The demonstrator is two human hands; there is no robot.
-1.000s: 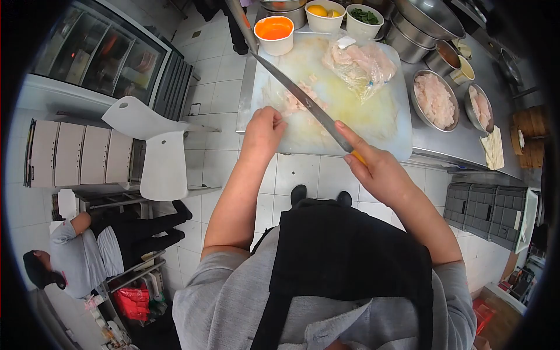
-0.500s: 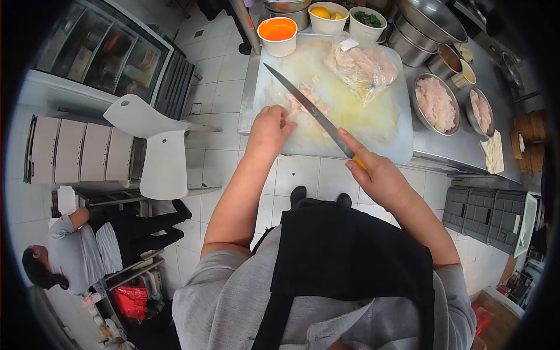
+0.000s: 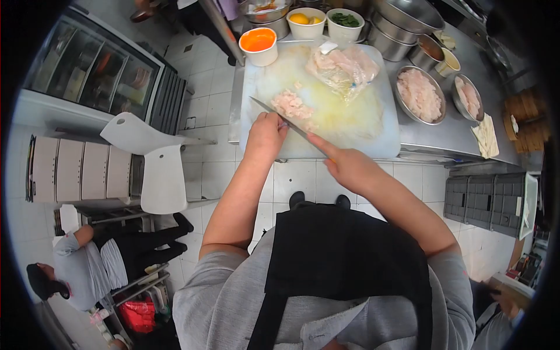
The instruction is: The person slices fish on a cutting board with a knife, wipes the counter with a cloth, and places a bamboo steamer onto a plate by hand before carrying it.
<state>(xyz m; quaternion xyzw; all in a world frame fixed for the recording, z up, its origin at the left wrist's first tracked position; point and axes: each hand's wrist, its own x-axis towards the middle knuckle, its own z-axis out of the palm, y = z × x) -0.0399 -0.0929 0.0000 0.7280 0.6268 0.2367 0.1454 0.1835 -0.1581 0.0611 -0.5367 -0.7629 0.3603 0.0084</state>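
Observation:
My right hand (image 3: 352,168) is closed round the handle of a long knife (image 3: 299,129), with the index finger stretched along the blade. The blade slants across the near left part of a white cutting board (image 3: 379,125), its tip pointing to the far left. Against the near side of the blade, my left hand (image 3: 265,137) has its fingers curled down; whatever they press or hold is hidden. Small chopped pieces of pale pink meat (image 3: 291,104) lie just beyond the blade. Farther right on the board, larger raw pieces sit in a clear plastic bag (image 3: 344,69).
Behind the board stand a tub of orange contents (image 3: 261,57), a tub with lemons (image 3: 305,29) and a tub of green leaves (image 3: 345,33). Bowls of pale meat (image 3: 420,94) and a folded cloth (image 3: 485,136) are at right. A white chair (image 3: 162,181) and a person (image 3: 87,265) are at left.
The knife has come lower and nearer to me, its blade now beside my left fingers. My right hand has shifted left. A person has appeared at the lower right. The view has shifted slightly.

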